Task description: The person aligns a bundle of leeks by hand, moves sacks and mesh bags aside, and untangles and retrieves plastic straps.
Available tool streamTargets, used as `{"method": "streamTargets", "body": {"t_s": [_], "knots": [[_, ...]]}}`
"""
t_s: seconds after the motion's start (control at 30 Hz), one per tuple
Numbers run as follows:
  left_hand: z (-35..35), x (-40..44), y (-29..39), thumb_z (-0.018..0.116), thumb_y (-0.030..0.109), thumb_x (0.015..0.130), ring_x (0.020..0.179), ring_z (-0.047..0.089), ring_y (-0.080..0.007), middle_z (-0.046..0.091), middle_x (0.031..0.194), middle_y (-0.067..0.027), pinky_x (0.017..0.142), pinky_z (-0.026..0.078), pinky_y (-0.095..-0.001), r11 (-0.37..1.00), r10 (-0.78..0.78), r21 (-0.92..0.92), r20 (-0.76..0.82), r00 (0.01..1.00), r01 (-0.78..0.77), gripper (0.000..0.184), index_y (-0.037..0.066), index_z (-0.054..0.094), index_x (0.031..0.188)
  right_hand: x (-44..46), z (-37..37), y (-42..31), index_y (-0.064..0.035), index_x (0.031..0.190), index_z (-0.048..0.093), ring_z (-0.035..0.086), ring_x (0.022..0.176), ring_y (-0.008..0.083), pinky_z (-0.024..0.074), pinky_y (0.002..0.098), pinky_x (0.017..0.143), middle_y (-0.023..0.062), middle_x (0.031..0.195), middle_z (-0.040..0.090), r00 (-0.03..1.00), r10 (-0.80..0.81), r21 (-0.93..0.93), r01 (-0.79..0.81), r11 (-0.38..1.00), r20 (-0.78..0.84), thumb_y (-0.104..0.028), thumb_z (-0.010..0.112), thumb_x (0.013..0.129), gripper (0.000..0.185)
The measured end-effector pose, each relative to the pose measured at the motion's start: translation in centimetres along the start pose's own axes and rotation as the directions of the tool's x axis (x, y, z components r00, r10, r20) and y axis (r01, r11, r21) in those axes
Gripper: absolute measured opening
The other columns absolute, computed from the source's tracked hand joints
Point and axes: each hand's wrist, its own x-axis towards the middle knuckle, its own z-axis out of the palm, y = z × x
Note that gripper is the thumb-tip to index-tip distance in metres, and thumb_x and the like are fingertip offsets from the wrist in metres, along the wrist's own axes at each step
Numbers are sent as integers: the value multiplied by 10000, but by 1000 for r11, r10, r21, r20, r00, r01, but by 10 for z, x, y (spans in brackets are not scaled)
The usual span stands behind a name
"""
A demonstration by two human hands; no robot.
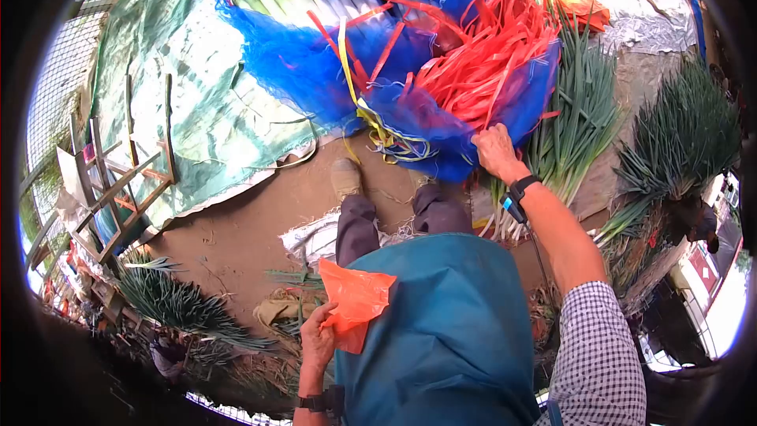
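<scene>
In my left hand (317,338) an orange plastic bag (359,296) is gripped by its edge, in front of the teal apron (441,315). My right hand (498,151) reaches forward, its fingers closed at the near edge of the blue netting (453,159); the fingertips are partly hidden. A heap of red plastic strips (493,63) lies on the netting just beyond that hand. Yellow and white strings (394,142) lie at the netting's near edge, left of the right hand. To its right is a large pile of green onions (579,99).
A pale green tarp (213,118) covers the ground ahead on the left, with a wooden frame (130,181) standing on it. More green onion bundles lie at the right (678,130) and lower left (177,304). White sacking (311,241) lies by my feet.
</scene>
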Motion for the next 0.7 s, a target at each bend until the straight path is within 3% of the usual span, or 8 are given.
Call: {"method": "streamTargets", "body": {"t_s": [0.13,0.23,0.27,0.37,0.5,0.53,0.63,0.7], "knots": [[2,37,24,567,57,854,770,570,-185,593,825,-68,742,485,-313,977,169,107,145,975,-186,394,54,580,1247,-143,6,-53,-108,779,679,592,784,286,396,412,800,114,744,633,999,51,254,-53,966,13,-70,614,737,86],[4,48,79,645,160,840,777,610,-190,624,813,-121,779,508,-349,940,139,258,313,940,-225,480,46,541,1295,-218,-1,-95,-86,828,683,594,801,287,397,421,820,107,773,647,975,224,366,-208,907,-2,-71,644,735,102],[3,46,118,692,275,865,847,635,-186,658,863,-133,808,518,-344,929,3,336,410,912,-154,539,-1,526,1297,-235,-1,-106,-80,844,683,595,807,287,396,423,826,106,782,652,958,285,403,-256,879,-13,-70,651,734,115],[19,45,139,711,413,857,952,650,-192,692,970,-143,843,522,-329,989,-134,34,614,778,143,666,-58,515,1285,-263,-13,-139,-73,877,679,595,815,288,395,426,844,108,797,658,900,435,511,-387,768,29,-74,658,741,137],[62,66,102,666,567,836,1117,611,-291,624,1197,-229,931,493,-361,956,-113,281,609,785,-81,862,-72,438,1368,-257,-35,-185,-57,832,638,581,798,305,409,421,805,99,748,601,914,395,620,-258,741,-92,-50,680,706,133],[82,80,55,648,612,823,1212,547,-316,544,1297,-269,1001,443,-379,987,-100,159,657,748,-7,932,-64,386,1408,-252,-40,-200,-61,831,638,577,790,297,416,410,800,94,746,593,950,302,680,-168,714,-82,-54,670,714,122],[102,67,122,613,400,926,1107,571,-202,585,1255,-173,931,468,-334,978,-125,-13,759,639,206,656,-66,455,1359,-243,-56,-245,-58,887,659,595,809,293,464,386,783,108,794,617,999,14,846,26,532,-40,-78,652,768,122],[107,67,97,557,250,949,1004,590,-161,636,1150,-121,864,489,-309,976,-181,35,677,713,215,455,-47,533,1291,-239,-64,-249,-44,958,670,622,828,260,488,362,773,107,841,648,996,-27,960,-80,268,91,-111,665,800,171]]}}
